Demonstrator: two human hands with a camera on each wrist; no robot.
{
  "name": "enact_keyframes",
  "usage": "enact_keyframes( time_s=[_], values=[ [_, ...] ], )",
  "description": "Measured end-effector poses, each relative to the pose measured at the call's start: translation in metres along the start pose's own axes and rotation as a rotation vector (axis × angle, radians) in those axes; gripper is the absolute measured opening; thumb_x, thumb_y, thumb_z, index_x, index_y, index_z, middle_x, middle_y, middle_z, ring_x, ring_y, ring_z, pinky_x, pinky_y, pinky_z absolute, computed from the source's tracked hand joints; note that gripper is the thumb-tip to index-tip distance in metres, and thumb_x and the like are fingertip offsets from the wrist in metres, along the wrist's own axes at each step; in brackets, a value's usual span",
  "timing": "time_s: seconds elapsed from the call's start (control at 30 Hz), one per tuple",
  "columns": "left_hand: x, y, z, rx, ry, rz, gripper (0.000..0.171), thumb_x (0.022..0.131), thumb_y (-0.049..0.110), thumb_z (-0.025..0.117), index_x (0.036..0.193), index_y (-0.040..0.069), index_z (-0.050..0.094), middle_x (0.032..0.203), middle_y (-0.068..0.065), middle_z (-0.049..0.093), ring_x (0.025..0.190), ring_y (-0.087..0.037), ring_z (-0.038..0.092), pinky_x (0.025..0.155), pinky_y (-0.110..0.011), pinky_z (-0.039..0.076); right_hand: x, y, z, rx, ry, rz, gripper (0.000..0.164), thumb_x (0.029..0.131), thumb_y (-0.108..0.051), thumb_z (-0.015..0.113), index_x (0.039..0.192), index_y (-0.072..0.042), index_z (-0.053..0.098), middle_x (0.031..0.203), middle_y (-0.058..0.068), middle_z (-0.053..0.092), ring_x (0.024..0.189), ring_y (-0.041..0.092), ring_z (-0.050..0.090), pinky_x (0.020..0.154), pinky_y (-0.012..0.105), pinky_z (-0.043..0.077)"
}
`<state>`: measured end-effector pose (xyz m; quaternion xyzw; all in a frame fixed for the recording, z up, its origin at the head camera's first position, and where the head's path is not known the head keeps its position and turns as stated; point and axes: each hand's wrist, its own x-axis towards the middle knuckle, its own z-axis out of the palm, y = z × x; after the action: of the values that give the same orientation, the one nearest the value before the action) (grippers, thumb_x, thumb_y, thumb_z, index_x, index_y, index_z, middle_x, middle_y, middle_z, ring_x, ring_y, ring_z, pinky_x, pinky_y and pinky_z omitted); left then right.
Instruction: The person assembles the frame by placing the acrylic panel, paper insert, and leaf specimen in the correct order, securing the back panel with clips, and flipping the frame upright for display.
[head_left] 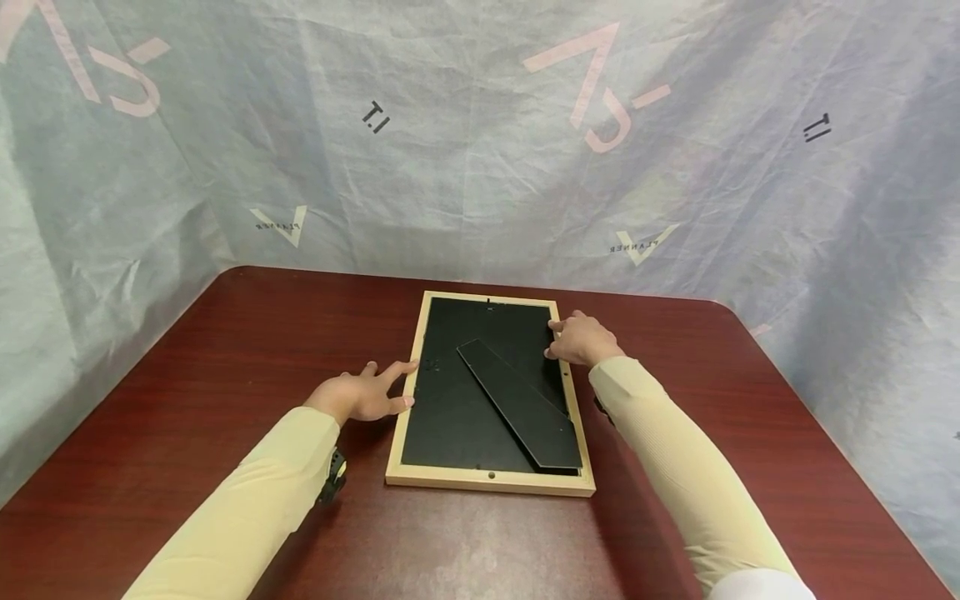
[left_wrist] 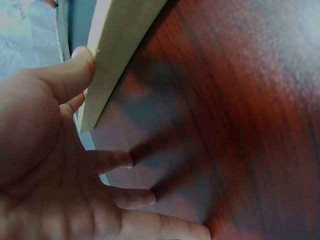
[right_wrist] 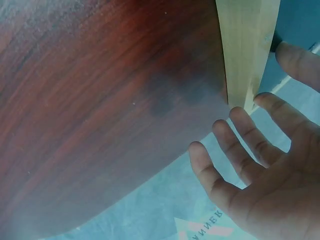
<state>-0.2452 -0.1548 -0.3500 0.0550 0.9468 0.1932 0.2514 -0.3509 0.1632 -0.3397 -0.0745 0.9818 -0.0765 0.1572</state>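
- Pale printed cloth [head_left: 450, 175] hangs behind a reddish bench [head_left: 187, 400].
- Wooden frame [head_left: 525, 483] lies mid-picture between both hands, long axis running top to bottom, black backing [head_left: 461, 408] up, stand [head_left: 525, 408] slanting to lower right.
- Left grip [head_left: 363, 396]: fingers spread, thumb touching the left side.
- Right grip [head_left: 585, 340]: parted, nothing enclosed, at the right side, higher up.
- Frame's front is hidden; whether the right thumb presses, I cannot tell.
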Motion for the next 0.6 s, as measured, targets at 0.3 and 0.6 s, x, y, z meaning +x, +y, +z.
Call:
enact_keyframes(
  time_s=[0.3, 0.6],
  values=[
    [0.0, -0.001, 0.001, -0.002, 0.003, -0.007, 0.066, 0.108, 0.038, 0.051, 0.164, 0.023, 0.02, 0.161, -0.038, 0.01, 0.139, -0.069, 0.017, 0.112, -0.072, 0.02, 0.001, -0.003, 0.006, -0.102, 0.076, -0.043, 0.054, 0.098, -0.009, 0.046, 0.152, -0.013, 0.05, 0.149, 0.023, 0.041, 0.116, 0.037, 0.048, 0.076, 0.043, 0.038],
    [0.001, 0.0, 0.0, 0.004, 0.003, 0.004, 0.065, 0.108, 0.037, 0.05, 0.163, 0.021, 0.02, 0.161, -0.039, 0.01, 0.139, -0.069, 0.016, 0.112, -0.073, 0.018, 0.001, -0.012, 0.01, -0.187, 0.115, -0.012, 0.051, 0.107, -0.036, 0.053, 0.152, -0.012, 0.05, 0.154, 0.024, 0.037, 0.138, 0.042, 0.039, 0.107, 0.058, 0.038]
  ],
)
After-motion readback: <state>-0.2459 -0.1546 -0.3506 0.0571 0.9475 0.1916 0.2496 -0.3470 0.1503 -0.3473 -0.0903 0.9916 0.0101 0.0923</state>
